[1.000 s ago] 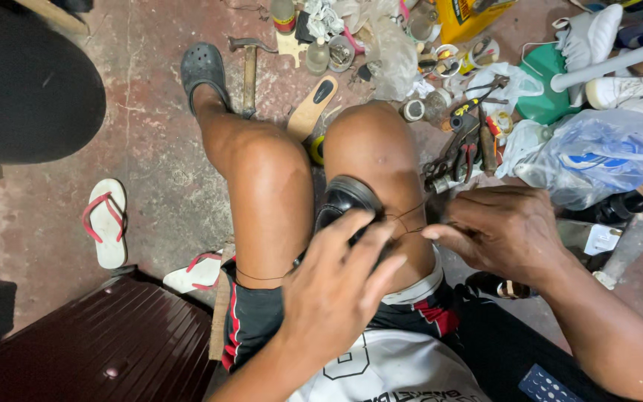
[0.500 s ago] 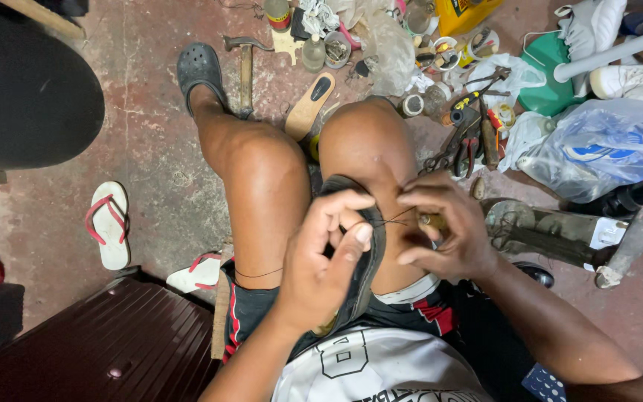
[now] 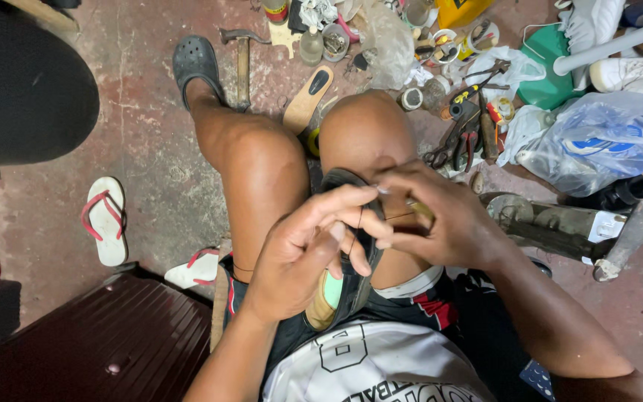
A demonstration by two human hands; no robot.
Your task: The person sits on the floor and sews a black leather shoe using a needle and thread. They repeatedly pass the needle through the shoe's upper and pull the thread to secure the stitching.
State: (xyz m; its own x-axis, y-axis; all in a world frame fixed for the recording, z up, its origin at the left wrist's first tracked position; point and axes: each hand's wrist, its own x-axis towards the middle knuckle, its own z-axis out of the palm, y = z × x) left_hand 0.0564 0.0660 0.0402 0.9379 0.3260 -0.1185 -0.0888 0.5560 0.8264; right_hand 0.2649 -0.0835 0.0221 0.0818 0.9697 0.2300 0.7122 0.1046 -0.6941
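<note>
Both my hands are drawing closer over my right knee than half a second ago: my left hand (image 3: 303, 257) is gripping the black shoe (image 3: 351, 246), lying lengthwise along my thigh, while my right hand (image 3: 440, 219) is pinching thin thread (image 3: 396, 216) just beside its toe.

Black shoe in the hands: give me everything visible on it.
The black shoe lies lengthwise between the person's knees, toe end away from the body. Its upper looks dark and matte; a tan inner side and a pale green insole show at the near end. The left hand grips it from the side, fingers over the edge. The right hand pinches a small tan tool at its rim, and a thin dark thread crosses it.
</note>
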